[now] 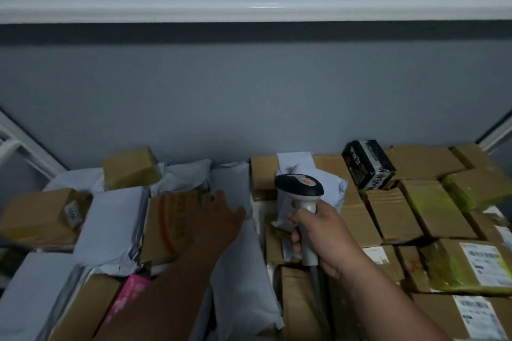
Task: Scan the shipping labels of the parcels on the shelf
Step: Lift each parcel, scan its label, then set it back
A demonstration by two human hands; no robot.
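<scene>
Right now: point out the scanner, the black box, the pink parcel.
scanner (300,185): head view, top of its dark head.
black box (367,164): head view, its top face.
pink parcel (130,293): head view, its exposed pink side.

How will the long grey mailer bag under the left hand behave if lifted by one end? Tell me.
The grey mailer bag looks like soft, wrinkled plastic, so it would probably sag. Its smooth film may be slippery. It seems puffy rather than boxy, so likely light.

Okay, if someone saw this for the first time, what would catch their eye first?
Probably the barcode scanner at centre, held upright in the right hand. Next, the left hand reaching over grey mailer bags, and the black taped box atop brown cartons at the back right.
</scene>
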